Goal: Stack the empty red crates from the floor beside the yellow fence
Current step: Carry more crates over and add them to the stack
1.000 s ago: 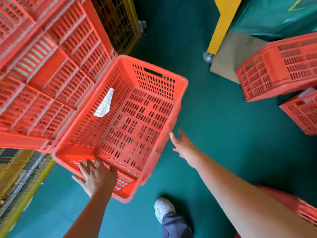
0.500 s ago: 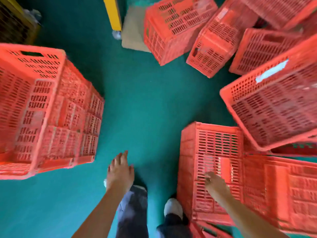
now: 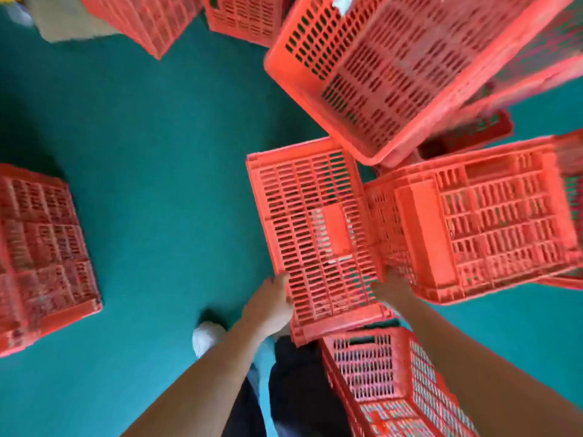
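An upside-down red crate (image 3: 315, 234) lies on the green floor in front of me, slotted base facing up. My left hand (image 3: 271, 305) grips its near left edge, fingers curled over the rim. My right hand (image 3: 391, 288) is at its near right edge, in the gap beside a neighbouring crate (image 3: 492, 222) that lies on its side; the fingers are blurred and partly hidden. The stacked crates (image 3: 41, 257) stand at the left edge of view. The yellow fence is out of view.
More red crates lie scattered: a large tilted one (image 3: 394, 67) at top right, two (image 3: 151, 17) at the top, one (image 3: 388, 386) by my right leg. A cardboard sheet (image 3: 63, 23) lies top left. Open green floor (image 3: 157, 137) spans the middle. My white shoe (image 3: 205, 337) is below.
My view has swung right, away from the stack, toward the scattered crates. Both hands have reached forward onto the near edges of the upside-down crate; earlier my left hand hung free.
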